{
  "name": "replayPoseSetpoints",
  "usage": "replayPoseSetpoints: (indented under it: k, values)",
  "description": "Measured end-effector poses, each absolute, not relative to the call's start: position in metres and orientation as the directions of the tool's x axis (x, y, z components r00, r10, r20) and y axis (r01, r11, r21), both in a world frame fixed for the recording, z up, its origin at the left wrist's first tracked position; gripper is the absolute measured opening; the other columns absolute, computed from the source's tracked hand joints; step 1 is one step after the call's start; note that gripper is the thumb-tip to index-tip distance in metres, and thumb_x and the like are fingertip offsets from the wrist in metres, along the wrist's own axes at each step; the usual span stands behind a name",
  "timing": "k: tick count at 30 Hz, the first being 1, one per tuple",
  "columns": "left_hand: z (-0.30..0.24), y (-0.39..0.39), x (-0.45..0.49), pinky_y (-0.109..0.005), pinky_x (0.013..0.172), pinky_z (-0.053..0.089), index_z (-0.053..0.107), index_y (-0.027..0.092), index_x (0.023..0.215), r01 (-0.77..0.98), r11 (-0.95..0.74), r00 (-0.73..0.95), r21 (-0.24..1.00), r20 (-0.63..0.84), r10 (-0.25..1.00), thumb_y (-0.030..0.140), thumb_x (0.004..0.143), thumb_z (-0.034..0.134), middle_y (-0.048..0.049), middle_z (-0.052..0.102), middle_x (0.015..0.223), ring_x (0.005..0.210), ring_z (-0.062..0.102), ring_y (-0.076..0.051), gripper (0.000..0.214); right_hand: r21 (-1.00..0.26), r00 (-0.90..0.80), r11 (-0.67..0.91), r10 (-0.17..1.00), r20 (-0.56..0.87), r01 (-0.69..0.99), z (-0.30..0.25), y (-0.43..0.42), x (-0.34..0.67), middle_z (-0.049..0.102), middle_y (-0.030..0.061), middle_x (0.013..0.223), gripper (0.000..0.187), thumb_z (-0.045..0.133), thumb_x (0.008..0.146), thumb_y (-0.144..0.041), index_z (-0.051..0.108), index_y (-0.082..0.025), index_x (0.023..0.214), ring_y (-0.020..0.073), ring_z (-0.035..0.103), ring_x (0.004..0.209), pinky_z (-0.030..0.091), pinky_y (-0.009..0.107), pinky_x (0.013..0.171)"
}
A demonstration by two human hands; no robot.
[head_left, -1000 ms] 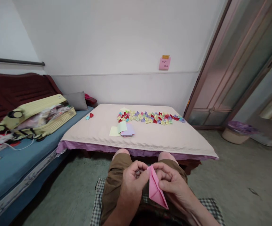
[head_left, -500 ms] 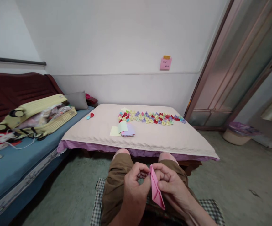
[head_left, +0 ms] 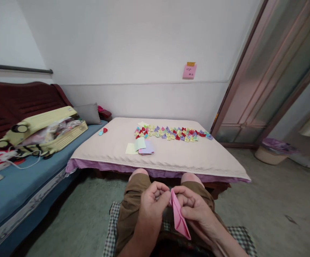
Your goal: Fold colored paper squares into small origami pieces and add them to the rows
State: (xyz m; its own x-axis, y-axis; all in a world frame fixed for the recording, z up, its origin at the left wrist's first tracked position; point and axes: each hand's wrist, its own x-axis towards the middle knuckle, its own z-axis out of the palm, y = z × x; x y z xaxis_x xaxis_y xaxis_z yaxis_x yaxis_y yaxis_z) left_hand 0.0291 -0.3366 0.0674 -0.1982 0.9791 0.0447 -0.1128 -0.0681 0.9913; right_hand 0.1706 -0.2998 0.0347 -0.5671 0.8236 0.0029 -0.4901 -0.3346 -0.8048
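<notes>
A pink folded paper [head_left: 179, 219], long and creased with a pointed top, is held over my lap. My right hand [head_left: 195, 208] grips its right side between thumb and fingers. The thumb and fingers of my left hand [head_left: 155, 203] pinch together at the upper left edge of the paper, near its tip. On the table ahead, several small folded paper pieces [head_left: 175, 134] in red, yellow, purple and green lie in rows. Closer to me is a stack of square paper sheets [head_left: 146, 147], with a green sheet [head_left: 140, 143] and a pale yellow sheet [head_left: 131, 149] beside it.
The low table [head_left: 104, 153] has a cream cover over a purple cloth. Two small folded pieces [head_left: 103, 131] lie at its left. An open yellow suitcase [head_left: 50, 132] rests on the blue seat [head_left: 23, 185]. A lined bin [head_left: 271, 153] stands right; a pink note [head_left: 189, 71] hangs on the wall.
My left thumb has lifted toward the paper's tip, and the left hand has shifted slightly left and up. The paper's lower end has swung slightly right.
</notes>
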Motion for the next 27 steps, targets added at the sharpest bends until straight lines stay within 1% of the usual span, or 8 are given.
replayPoseSetpoints:
  k: [3,6,9,14,17,22,24,27]
  values:
    - [0.069,-0.336,0.026,-0.021,0.054,0.034,0.056,0.015,0.065,-0.084,-0.033,-0.113,0.996,0.024,0.993,0.026,0.081,0.054,0.0029,0.050,0.056,0.056,0.046,-0.010,0.019,-0.809,-0.591,-0.341,0.806,0.011,-0.479,0.036,-0.300,0.172,0.062,-0.0026,0.061,0.048,0.085,0.057,-0.020,0.066,-0.017,0.102,0.0089,0.054,0.054,0.040,0.019,0.053]
    - [0.071,-0.337,0.024,-0.022,0.054,0.033,0.056,0.015,0.062,-0.048,-0.016,-0.066,0.999,0.012,0.998,0.028,0.081,0.052,0.0025,0.050,0.055,0.055,0.044,-0.010,0.023,-0.807,-0.617,-0.353,0.786,0.019,-0.474,0.037,-0.299,0.172,0.062,-0.0024,0.060,0.047,0.084,0.058,-0.019,0.066,-0.017,0.102,0.0096,0.054,0.055,0.041,0.020,0.053]
    - [0.069,-0.335,0.024,-0.022,0.052,0.032,0.054,0.015,0.061,-0.027,-0.005,-0.071,1.000,0.003,0.997,0.025,0.078,0.053,0.0031,0.048,0.053,0.052,0.042,-0.010,0.019,-0.799,-0.611,-0.359,0.791,0.014,-0.483,0.038,-0.299,0.173,0.059,-0.0038,0.059,0.046,0.083,0.057,-0.017,0.067,-0.017,0.100,0.0077,0.050,0.051,0.038,0.018,0.050]
    - [0.065,-0.331,0.025,-0.021,0.050,0.030,0.056,0.015,0.060,-0.040,0.025,-0.089,0.999,-0.029,0.996,0.014,0.061,0.058,0.0043,0.048,0.054,0.051,0.039,-0.009,0.002,-0.825,-0.600,-0.344,0.800,-0.008,-0.448,0.037,-0.296,0.175,0.056,-0.0044,0.058,0.048,0.083,0.056,-0.016,0.066,-0.015,0.101,0.0066,0.046,0.049,0.034,0.017,0.048]
    - [0.067,-0.333,0.022,-0.022,0.049,0.027,0.057,0.015,0.059,-0.006,0.035,0.002,0.999,-0.035,0.999,0.015,0.064,0.057,0.0046,0.046,0.052,0.050,0.037,-0.009,0.005,-0.842,-0.589,-0.326,0.808,-0.012,-0.430,0.037,-0.295,0.177,0.055,-0.0046,0.059,0.047,0.081,0.058,-0.017,0.065,-0.016,0.102,0.0070,0.045,0.050,0.032,0.019,0.049]
    - [0.073,-0.334,0.015,-0.024,0.054,0.032,0.054,0.016,0.057,-0.047,0.027,0.036,0.999,-0.025,0.999,0.027,0.081,0.048,0.0009,0.050,0.055,0.055,0.044,-0.012,0.027,-0.921,-0.572,-0.215,0.820,0.010,-0.324,0.037,-0.291,0.183,0.053,-0.0050,0.061,0.044,0.076,0.063,-0.016,0.063,-0.017,0.105,0.0070,0.041,0.051,0.026,0.020,0.048]
    - [0.071,-0.332,0.014,-0.024,0.056,0.032,0.058,0.015,0.062,-0.054,0.027,0.043,0.998,-0.024,0.999,0.032,0.081,0.052,0.0014,0.050,0.057,0.056,0.043,-0.012,0.026,-0.954,-0.563,-0.146,0.826,0.029,-0.263,0.040,-0.290,0.183,0.052,-0.0054,0.061,0.043,0.072,0.064,-0.012,0.063,-0.017,0.105,0.0070,0.039,0.052,0.025,0.020,0.049]
    - [0.065,-0.329,0.015,-0.023,0.053,0.028,0.059,0.014,0.062,-0.039,0.019,0.024,0.999,-0.018,1.000,0.028,0.073,0.063,0.0046,0.045,0.054,0.053,0.037,-0.009,0.018,-0.982,-0.555,-0.068,0.831,0.042,-0.177,0.044,-0.289,0.181,0.051,-0.0062,0.060,0.042,0.069,0.065,-0.009,0.063,-0.017,0.105,0.0071,0.038,0.053,0.025,0.021,0.050]
